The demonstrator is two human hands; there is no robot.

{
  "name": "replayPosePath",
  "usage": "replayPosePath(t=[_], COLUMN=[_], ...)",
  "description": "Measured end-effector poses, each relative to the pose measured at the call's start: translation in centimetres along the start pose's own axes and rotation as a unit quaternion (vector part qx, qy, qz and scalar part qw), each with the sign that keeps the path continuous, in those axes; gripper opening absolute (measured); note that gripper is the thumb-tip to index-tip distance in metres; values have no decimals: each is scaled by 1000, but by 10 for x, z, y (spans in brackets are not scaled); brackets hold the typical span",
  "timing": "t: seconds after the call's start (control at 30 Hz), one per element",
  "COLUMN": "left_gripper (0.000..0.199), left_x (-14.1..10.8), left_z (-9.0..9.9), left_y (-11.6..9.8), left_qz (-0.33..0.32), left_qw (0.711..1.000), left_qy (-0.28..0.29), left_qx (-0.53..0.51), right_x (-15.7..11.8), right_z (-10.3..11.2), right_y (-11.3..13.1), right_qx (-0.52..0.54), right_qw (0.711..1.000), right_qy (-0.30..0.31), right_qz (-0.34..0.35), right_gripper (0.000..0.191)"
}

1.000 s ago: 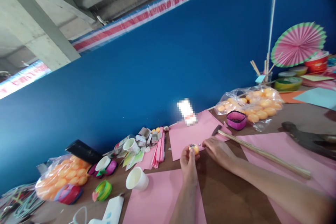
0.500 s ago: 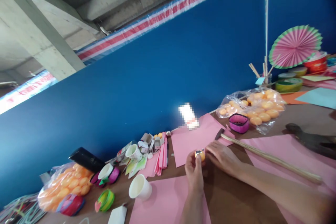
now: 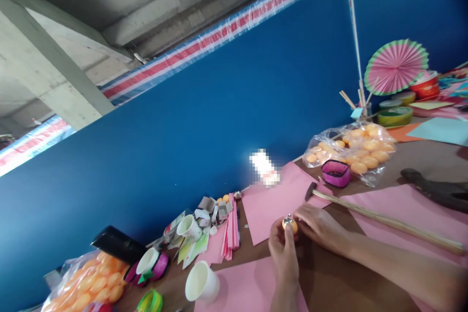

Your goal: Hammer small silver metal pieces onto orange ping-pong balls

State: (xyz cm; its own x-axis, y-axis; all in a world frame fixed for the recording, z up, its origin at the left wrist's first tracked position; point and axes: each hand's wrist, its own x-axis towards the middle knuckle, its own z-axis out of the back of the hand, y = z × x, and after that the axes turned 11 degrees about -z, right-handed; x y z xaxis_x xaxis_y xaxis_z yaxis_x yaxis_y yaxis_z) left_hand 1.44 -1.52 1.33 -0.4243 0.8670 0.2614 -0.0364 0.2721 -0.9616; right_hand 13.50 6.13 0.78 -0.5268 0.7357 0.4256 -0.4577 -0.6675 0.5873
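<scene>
Between the thumb and fingers of my left hand [image 3: 284, 251] is a small orange ball [image 3: 292, 230] with a shiny silver piece on top, which has a little knob. My right hand [image 3: 321, 226] is close against the ball's right side, its fingers curled; their tips are partly hidden, so I cannot make out what they pinch. Both hands are above the brown tabletop, between sheets of pink paper. A hammer [image 3: 387, 224] with a wooden handle lies behind my right forearm. Left of my left hand stands a white paper cup [image 3: 202, 282].
A clear bag of orange balls [image 3: 365, 148] and a magenta fabric container [image 3: 335, 174] are at the back right. Another bag of balls [image 3: 87, 282] is at the left. Cut pink strips [image 3: 229, 229] and small boxes lie along the blue wall [image 3: 204, 141].
The view has shifted, so most table things appear lower or farther right. The silver knob now sits upright on top of the ball; before, my right fingertips were beside a small silver bit there.
</scene>
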Motion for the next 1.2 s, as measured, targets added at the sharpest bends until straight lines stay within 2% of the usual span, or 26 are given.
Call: replayPosePath(t=[0.47, 0.63, 0.7, 0.83, 1.03, 1.2], left_gripper=[36, 51, 53, 52, 60, 55], left_x=[-1, -1, -1, 1, 4, 4], left_z=[0, -1, -2, -1, 4, 5], left_y=[11, 14, 13, 14, 23, 26], left_qz=[-25, -26, -22, -19, -18, -20], left_qw=[999, 999, 998, 998, 998, 998], left_qy=[-10, -44, -52, -53, -42, -41], left_qx=[22, -1, -4, -26, -38, -42], right_x=[-5, -5, -5, -4, 1, 2], right_z=[-5, -5, -4, 0, 0, -3], right_y=[-5, -7, -6, -5, -5, -3], right_qx=[26, 83, 117, 183, 274, 361], right_qw=[999, 995, 991, 979, 953, 918], right_qy=[-27, -44, -32, -1, -15, 36], right_qz=[-22, -39, -55, -85, -125, -161], right_gripper=[14, 18, 19, 23, 14, 13])
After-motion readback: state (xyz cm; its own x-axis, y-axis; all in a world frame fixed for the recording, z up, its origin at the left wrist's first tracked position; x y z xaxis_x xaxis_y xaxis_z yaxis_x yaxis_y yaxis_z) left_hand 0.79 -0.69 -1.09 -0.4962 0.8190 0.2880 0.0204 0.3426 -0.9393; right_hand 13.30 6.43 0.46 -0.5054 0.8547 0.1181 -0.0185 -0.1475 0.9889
